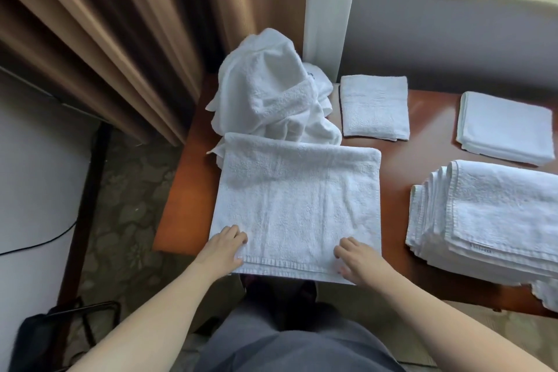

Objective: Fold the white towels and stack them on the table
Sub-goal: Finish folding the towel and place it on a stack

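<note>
Head view, near to far. 2 bare forearms reach forward over grey-trousered legs (290, 341) to the near edge of the brown wooden table (184, 196). Left hand (225, 248) lies on the near-left corner of the spread towel (299, 202), fingers curled over the hem; right hand (357, 260) lies on the near-right corner, fingers bent down onto the cloth. Whether either hand actually pinches the fabric cannot be told. This towel is white, folded to a broad rectangle, and lies flat at the table's near-left part, its near hem slightly overhanging the edge.

At the near-right edge stands a stack of folded towels (489, 220), several layers deep. Behind the spread towel, at the far-left corner, rises a heap of unfolded towels (271, 90), touching the spread towel's far edge. Along the far edge lie 2 separate items: a small folded towel (374, 106) just beside the heap, and a flat folded towel (507, 127) further right.

Beyond the table hang brown curtains (105, 24); a white window frame (329, 3) stands behind the heap.
</note>
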Demonstrator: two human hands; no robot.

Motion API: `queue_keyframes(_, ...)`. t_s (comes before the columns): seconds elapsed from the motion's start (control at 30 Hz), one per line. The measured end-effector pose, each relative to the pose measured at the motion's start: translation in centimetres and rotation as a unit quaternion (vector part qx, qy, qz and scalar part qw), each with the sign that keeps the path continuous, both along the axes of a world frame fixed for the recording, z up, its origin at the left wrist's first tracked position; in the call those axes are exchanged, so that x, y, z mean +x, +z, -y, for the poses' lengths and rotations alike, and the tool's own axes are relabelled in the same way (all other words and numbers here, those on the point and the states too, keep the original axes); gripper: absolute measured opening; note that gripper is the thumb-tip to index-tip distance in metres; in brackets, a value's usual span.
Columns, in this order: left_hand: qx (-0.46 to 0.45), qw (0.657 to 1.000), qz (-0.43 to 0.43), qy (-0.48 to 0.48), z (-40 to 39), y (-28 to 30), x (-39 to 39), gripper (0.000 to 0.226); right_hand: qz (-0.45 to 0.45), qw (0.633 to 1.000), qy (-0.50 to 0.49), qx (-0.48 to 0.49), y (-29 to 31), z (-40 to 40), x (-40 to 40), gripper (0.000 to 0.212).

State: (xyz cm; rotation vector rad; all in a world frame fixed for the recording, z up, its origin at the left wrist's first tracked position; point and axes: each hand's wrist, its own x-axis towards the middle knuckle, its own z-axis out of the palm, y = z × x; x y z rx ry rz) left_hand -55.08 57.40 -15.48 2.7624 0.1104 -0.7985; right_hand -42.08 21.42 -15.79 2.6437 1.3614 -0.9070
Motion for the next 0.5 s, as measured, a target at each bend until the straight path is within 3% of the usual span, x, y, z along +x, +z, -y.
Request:
queue_keyframes(0.27,0.032,0.998,0.036,-0.037,0.3,-1.4,-1.7,0.053,0.031,0.998,0.031,-0.042,-1.0,0.2,-0.4,0.053)
queue_keyframes(0.5,0.015,0.998,0.057,-0.016,-1.1,-1.2,-1.3,0.051,0.06,0.997,-0.028,-0.025,-0.5,-1.1,0.0,0.037)
